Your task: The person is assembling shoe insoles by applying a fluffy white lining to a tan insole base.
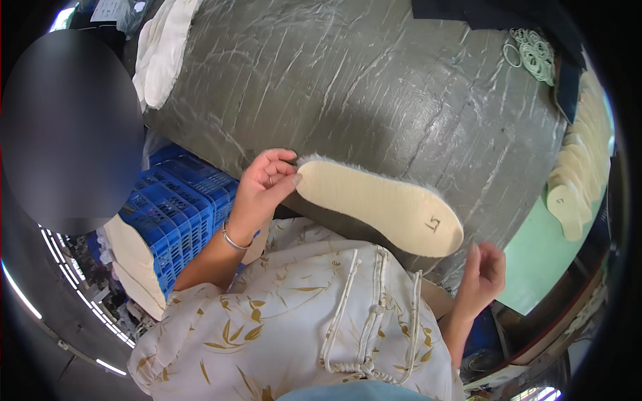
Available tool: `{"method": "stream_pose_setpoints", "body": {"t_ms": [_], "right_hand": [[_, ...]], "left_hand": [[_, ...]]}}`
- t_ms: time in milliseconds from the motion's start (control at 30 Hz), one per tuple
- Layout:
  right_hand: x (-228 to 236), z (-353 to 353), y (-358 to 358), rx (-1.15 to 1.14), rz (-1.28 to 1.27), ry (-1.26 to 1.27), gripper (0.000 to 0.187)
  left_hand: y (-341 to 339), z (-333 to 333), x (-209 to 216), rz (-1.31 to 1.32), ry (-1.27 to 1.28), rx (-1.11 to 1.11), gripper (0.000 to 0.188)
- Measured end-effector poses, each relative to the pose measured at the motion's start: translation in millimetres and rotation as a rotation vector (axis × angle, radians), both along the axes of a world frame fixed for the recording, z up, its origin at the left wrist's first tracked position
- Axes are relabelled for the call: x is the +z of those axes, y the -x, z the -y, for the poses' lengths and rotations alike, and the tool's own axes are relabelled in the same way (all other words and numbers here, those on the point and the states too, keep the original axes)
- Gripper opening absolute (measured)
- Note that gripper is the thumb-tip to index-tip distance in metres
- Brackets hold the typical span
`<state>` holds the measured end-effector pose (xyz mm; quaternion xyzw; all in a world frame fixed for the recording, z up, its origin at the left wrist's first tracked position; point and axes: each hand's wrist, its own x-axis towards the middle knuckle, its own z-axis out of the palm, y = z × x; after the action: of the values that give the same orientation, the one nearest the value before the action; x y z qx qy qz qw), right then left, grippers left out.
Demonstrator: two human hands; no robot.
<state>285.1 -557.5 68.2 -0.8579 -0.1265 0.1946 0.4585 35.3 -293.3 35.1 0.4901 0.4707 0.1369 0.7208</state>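
A cream insole point(374, 200) with a fuzzy pale edge lies level just above or on the grey sheeted table, a dark handwritten mark near its wider end. At its narrower end, my left hand point(267, 180) pinches the edge between thumb and fingers; a ring and a bracelet show on that arm. Past the wider end, my right hand point(483, 274) is held a little apart from the insole, fingers loosely curled and nothing visible in them.
Grey plastic sheeting covers the table point(281, 87). White fleecy insoles point(164, 50) sit at the far left, rubber bands point(535, 53) at the far right. Overlapping cream insoles point(578, 160) line a green board point(542, 260). Blue crates point(180, 207) and cream pieces point(134, 260) stand left.
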Motion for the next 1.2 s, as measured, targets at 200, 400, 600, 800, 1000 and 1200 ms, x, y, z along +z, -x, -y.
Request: {"method": "stream_pose_setpoints", "body": {"t_ms": [200, 400, 600, 800, 1000, 1200], "right_hand": [[27.2, -126.3, 39.2, 0.941, 0.452, -0.099, 0.067], [1.0, -163.1, 89.8, 1.067, 0.572, 0.107, 0.079], [-0.3, -166.4, 94.4, 1.019, 0.612, 0.095, 0.068], [1.8, -173.0, 100.8, 0.988, 0.686, 0.042, 0.072], [12.2, -180.7, 104.1, 0.913, 0.688, 0.040, 0.071], [39.1, -185.9, 86.4, 0.830, 0.572, -0.136, 0.073]], "left_hand": [[10.8, -2.9, -3.4, 0.062, -0.083, -0.012, 0.028], [4.5, -4.5, -3.3, 0.221, -0.182, -0.020, 0.029], [9.9, -1.6, -12.8, 0.194, -0.567, 0.155, 0.034], [14.6, -6.4, -33.0, 0.393, -0.310, 0.138, 0.029], [2.8, -6.6, -1.0, 0.524, -0.340, 0.093, 0.028], [-7.2, -19.1, 14.2, 0.649, -0.325, 0.299, 0.022]]}}
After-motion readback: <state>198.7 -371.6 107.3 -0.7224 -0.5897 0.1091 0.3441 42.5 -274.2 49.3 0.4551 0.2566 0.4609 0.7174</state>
